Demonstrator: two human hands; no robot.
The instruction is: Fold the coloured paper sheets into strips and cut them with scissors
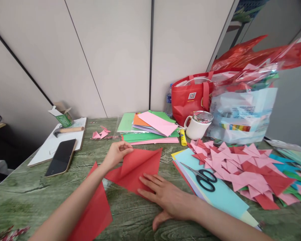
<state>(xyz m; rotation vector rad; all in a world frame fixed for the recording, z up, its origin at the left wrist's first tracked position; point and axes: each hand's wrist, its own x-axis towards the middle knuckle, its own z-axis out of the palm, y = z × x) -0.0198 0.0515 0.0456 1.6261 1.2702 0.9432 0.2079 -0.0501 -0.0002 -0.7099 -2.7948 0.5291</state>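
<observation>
A red sheet of paper (pixel 140 167) lies on the green wood-patterned table, partly folded over along a diagonal. My left hand (pixel 117 154) pinches its upper left corner and holds the lifted flap. Spread flat, my right hand (pixel 163 194) rests on the lower right part of that sheet, fingers apart. A second red sheet (pixel 97 211) lies under my left forearm, which hides part of it. To the right, black-handled scissors (pixel 203 177) rest on a stack of pastel paper (pixel 223 194).
Folded pink and red paper pieces (pixel 240 164) are heaped at the right. Coloured paper (pixel 158 124), a yellow glue stick (pixel 183 137), a white mug (pixel 197 127) and a red bag (pixel 185 97) stand behind. A phone (pixel 61 157) and a hammer (pixel 70 130) lie at the left.
</observation>
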